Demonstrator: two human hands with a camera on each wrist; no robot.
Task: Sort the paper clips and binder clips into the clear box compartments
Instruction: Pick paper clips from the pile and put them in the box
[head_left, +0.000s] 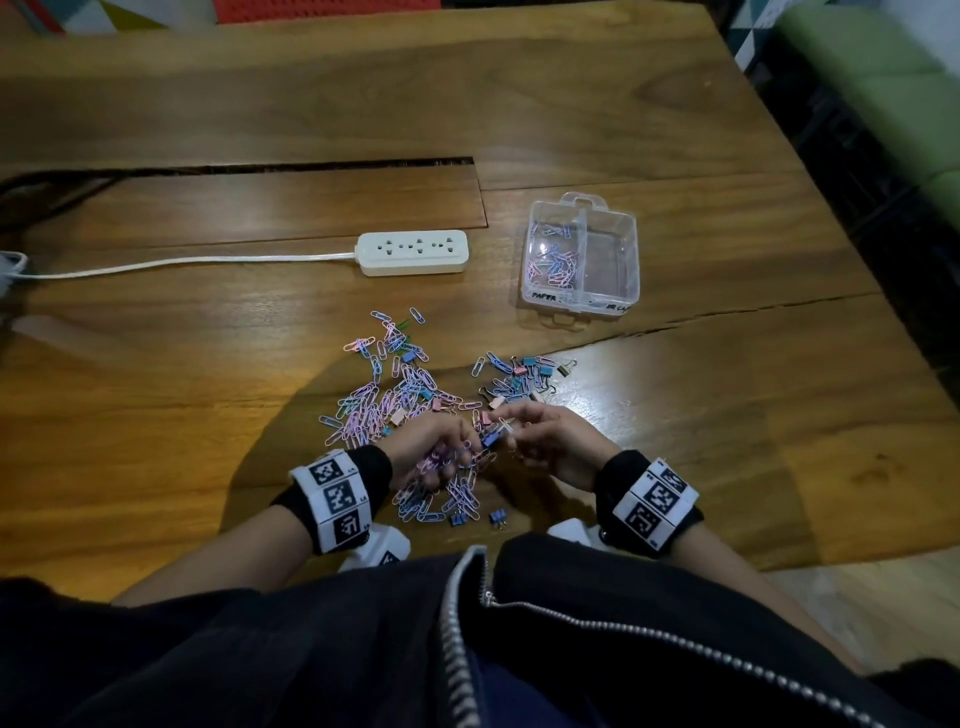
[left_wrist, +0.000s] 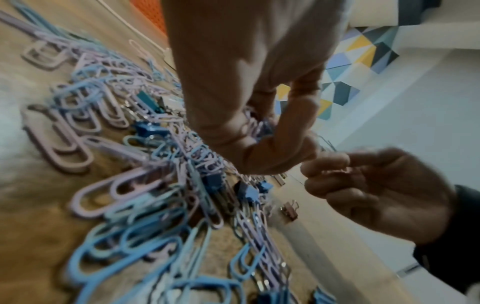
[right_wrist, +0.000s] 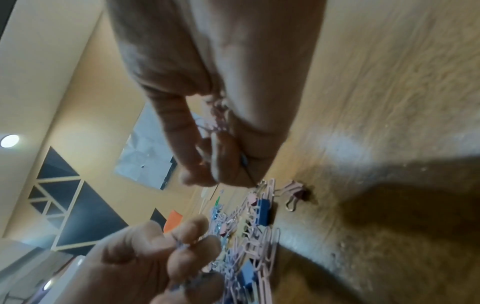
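A heap of pink and blue paper clips (head_left: 384, 395) lies on the wooden table (head_left: 675, 426) in front of me, with small coloured binder clips (head_left: 524, 376) grouped to its right. My left hand (head_left: 457, 457) hovers over the near end of the heap, its curled fingers (left_wrist: 293, 123) holding a bunch of paper clips (left_wrist: 257, 125). Close beside it, my right hand (head_left: 511, 423) pinches a few pink paper clips (right_wrist: 218, 117) between thumb and fingers. A blue binder clip (head_left: 488, 439) lies between the two hands. The clear box (head_left: 631, 260) stands further back on the right; its left compartment holds paper clips, and its right one looks empty.
A white power strip (head_left: 413, 253) lies beyond the heap, its cord running off to the left. Two blue binder clips (head_left: 498, 517) sit near the table's front edge. The table's right edge is close to the box, with a dark gap and a green surface beyond.
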